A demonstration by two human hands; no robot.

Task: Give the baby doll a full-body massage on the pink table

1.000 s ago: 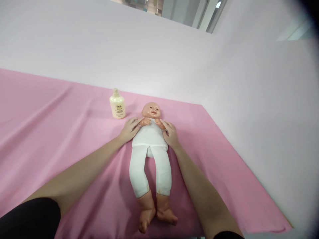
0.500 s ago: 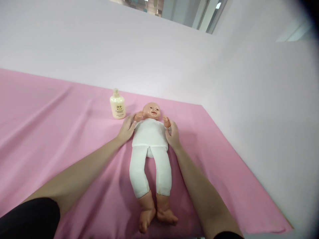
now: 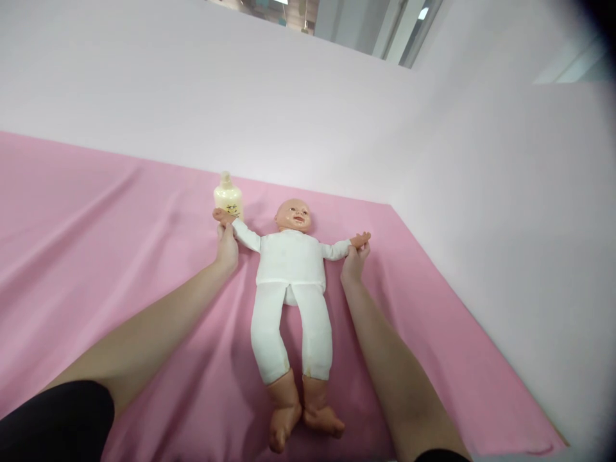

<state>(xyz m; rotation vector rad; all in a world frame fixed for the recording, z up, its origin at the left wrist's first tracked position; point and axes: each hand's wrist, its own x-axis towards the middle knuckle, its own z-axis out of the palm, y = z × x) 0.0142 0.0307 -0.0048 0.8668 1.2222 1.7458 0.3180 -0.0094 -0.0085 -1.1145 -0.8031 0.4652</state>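
Observation:
A baby doll (image 3: 291,260) in white clothes lies on its back, head at the far side and bare feet toward me. Both its arms are stretched out sideways. My left hand (image 3: 227,247) grips the doll's arm at the wrist on the left side, the fingers partly hidden beneath it. On the other side my right hand (image 3: 355,262) is closed around the opposite wrist. A pale yellow pump bottle (image 3: 228,194) stands just behind the doll's hand on the left, which covers its lower part.
A pink cloth (image 3: 120,250) with folds covers the table. White walls (image 3: 240,96) rise behind it and along the right. Above the back wall, part of another room shows.
Both my hands have moved outward, apart from each other, drawing the doll's arms from beside its head to straight out sideways. The doll's body and the bottle stay in place.

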